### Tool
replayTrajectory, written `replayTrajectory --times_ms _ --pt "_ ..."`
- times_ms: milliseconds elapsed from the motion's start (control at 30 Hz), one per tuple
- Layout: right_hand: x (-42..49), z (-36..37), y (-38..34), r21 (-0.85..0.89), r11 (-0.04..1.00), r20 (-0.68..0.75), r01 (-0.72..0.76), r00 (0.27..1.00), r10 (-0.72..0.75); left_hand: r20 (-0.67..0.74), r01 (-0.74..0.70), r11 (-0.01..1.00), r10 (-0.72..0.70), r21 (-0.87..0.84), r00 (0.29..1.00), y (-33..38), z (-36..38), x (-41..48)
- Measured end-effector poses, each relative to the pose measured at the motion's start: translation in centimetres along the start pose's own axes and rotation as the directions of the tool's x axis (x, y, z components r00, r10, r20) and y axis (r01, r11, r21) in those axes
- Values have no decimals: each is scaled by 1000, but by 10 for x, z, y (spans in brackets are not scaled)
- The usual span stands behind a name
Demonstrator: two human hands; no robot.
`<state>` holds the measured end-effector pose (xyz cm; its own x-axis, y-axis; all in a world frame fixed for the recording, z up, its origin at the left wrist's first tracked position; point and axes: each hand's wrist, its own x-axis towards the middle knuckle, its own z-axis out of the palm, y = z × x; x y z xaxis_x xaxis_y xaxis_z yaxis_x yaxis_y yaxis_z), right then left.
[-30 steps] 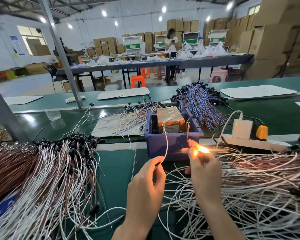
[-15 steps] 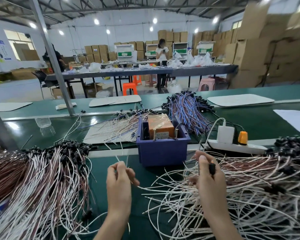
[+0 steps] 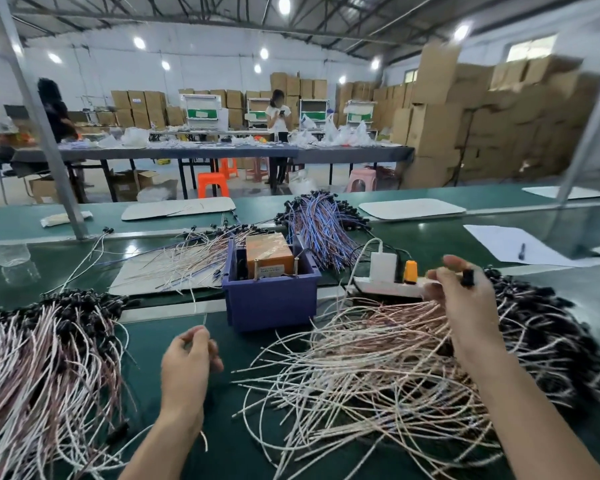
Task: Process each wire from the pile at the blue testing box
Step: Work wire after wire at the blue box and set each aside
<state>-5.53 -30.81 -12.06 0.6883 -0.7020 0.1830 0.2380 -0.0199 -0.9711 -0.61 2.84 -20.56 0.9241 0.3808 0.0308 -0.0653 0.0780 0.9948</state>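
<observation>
a long grey table (image 3: 174, 154) crosses the hall. behind it, cardboard boxes (image 3: 146, 105) line the white wall (image 3: 194, 53), with white-and-green shelf units (image 3: 205, 110) among them. taller box stacks (image 3: 482, 126) rise to its right. under it stand orange stools (image 3: 212, 184) and a pink stool (image 3: 361, 180) on a pale floor (image 3: 243, 188). above it, round lamps (image 3: 284, 5) glow among dark roof trusses (image 3: 187, 15). a bright window (image 3: 530, 48) sits high to its right.

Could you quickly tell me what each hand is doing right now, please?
Left hand: pinches a thin white wire.
Right hand: pinches the black plug of another wire.
</observation>
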Motion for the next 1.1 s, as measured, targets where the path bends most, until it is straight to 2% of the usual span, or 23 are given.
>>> replayTrajectory --times_ms 67,133,200,267,300,367,467,533,600,700,767,833,900,967,1100 --pt "8 -4 -4 -138 989 -38 47 998 -52 26 -5 1000 4 20 1000 -3 2 0" --pt "13 -7 -7 -339 926 -97 166 973 -209 75 -56 998 52 42 996 -5 4 -3" --pt "16 -8 -12 -624 733 -108 271 899 -425 124 -118 991 109 67 986 -5 6 -7" --pt "10 -5 -18 -782 512 0 356 821 -571 172 -185 977 165 108 971 -4 8 -12" --pt "5 -1 -19 -785 450 80 427 790 -608 198 -217 967 189 131 962 -3 10 -14" --pt "-17 16 -17 -713 396 243 578 734 -633 248 -273 944 223 188 943 3 10 -16" --pt "-63 52 3 -557 381 506 738 666 -549 293 -322 889 230 324 928 14 -1 -9" --pt "-92 75 21 -496 378 631 782 623 -462 315 -364 795 229 485 921 23 -17 5" --pt "-113 93 41 -492 364 710 791 606 -358 331 -387 621 210 681 920 31 -41 22" --pt "-128 106 63 -537 386 754 750 632 -180 303 -341 332 161 880 939 44 -82 46" --pt "-131 109 68 -530 426 755 733 637 -156 261 -282 141 155 949 953 50 -104 57" --pt "-132 111 68 -502 464 743 730 639 -200 225 -228 12 115 974 968 52 -115 64" --pt "-130 111 65 -488 477 729 731 642 -238 192 -189 -56 53 980 980 50 -117 70" --pt "-130 110 63 -482 484 718 730 646 -259 142 -141 -52 34 989 989 45 -115 74" --pt "-129 103 63 -467 506 708 725 650 -277 24 -22 -32 90 999 996 36 -102 75"
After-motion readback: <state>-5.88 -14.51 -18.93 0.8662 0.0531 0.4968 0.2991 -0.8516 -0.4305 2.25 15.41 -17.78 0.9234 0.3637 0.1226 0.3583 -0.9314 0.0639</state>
